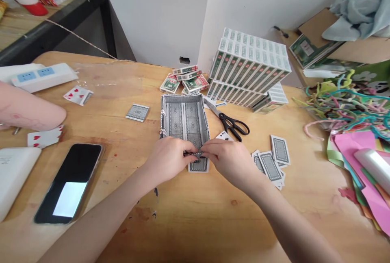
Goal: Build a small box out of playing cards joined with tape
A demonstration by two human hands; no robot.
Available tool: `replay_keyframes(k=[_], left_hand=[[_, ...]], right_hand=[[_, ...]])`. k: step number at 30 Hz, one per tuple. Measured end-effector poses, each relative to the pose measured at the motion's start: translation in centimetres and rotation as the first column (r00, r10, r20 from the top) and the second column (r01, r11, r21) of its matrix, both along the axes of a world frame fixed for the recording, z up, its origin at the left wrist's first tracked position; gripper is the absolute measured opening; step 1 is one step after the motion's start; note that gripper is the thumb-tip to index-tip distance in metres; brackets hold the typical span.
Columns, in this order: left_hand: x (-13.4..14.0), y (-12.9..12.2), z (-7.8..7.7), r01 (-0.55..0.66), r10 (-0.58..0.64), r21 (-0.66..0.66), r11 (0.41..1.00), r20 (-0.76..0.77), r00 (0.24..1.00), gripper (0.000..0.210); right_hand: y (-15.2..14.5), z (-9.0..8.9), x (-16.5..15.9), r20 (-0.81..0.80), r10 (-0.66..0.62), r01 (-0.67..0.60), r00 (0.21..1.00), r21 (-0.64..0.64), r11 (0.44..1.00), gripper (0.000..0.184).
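In the middle of the table is an open box made of playing cards (192,118), with patterned grey card backs as its floor and walls. My left hand (170,157) and my right hand (225,157) meet at its near end. Both pinch a playing card (198,154) there, its edge partly hidden by my fingers. Below them a flat card (198,166) sticks out toward me. Black-handled scissors (233,125) lie just right of the box, and a card with a 2 (224,135) is partly under my right hand.
Loose cards (270,167) lie at right, a single card (137,112) at left. Card packs (185,81) and a tall stack of packs (248,68) stand behind. A phone (68,183), power strip (45,77) and another person's arm (30,106) are left; pipe cleaners (353,102) are right.
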State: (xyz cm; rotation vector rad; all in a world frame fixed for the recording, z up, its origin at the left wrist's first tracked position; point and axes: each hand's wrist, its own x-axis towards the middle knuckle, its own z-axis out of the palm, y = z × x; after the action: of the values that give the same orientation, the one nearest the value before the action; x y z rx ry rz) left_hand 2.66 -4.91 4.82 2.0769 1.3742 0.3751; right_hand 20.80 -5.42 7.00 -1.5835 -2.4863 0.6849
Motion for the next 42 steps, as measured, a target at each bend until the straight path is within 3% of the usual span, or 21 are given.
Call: replay_keyframes(k=[3, 5, 11, 19, 22, 27, 42], left_hand=[[0.0, 0.1, 0.1, -0.012, 0.013, -0.028, 1.000, 0.007, 1.000, 0.010], [0.0, 0.2, 0.2, -0.001, 0.002, -0.015, 1.000, 0.007, 1.000, 0.009], [0.2, 0.7, 0.8, 0.106, -0.106, 0.074, 0.992, 0.004, 0.994, 0.015], [1.8, 2.0, 2.6, 0.030, -0.063, -0.138, 0.990, -0.244, 0.968, 0.022], [2.0, 1.8, 2.6, 0.062, -0.081, -0.072, 0.995, -0.304, 0.949, 0.019], [2.1, 0.9, 1.7, 0.170, -0.095, 0.163, 0.972, -0.388, 0.917, 0.023], [2.1, -0.6, 0.1, 0.073, 0.005, 0.363, 0.929, -0.209, 0.978, 0.027]], right_hand=[[1.0, 0.9, -0.7, 0.250, 0.117, -0.109, 0.961, -0.044, 0.993, 0.022], [1.4, 1.2, -1.0, 0.327, 0.179, -0.166, 0.928, -0.069, 0.984, 0.023], [1.8, 0.8, -0.8, 0.273, 0.187, -0.178, 0.944, -0.061, 0.982, 0.021], [1.6, 1.0, -1.6, 0.352, 0.133, -0.116, 0.926, -0.069, 0.991, 0.022], [1.2, 1.0, -1.8, 0.366, 0.133, -0.116, 0.921, -0.066, 0.991, 0.023], [0.6, 1.0, -1.7, 0.370, 0.156, -0.165, 0.916, -0.009, 0.986, 0.023], [-0.1, -1.5, -1.4, 0.228, 0.106, -0.148, 0.968, 0.176, 0.973, 0.024]])
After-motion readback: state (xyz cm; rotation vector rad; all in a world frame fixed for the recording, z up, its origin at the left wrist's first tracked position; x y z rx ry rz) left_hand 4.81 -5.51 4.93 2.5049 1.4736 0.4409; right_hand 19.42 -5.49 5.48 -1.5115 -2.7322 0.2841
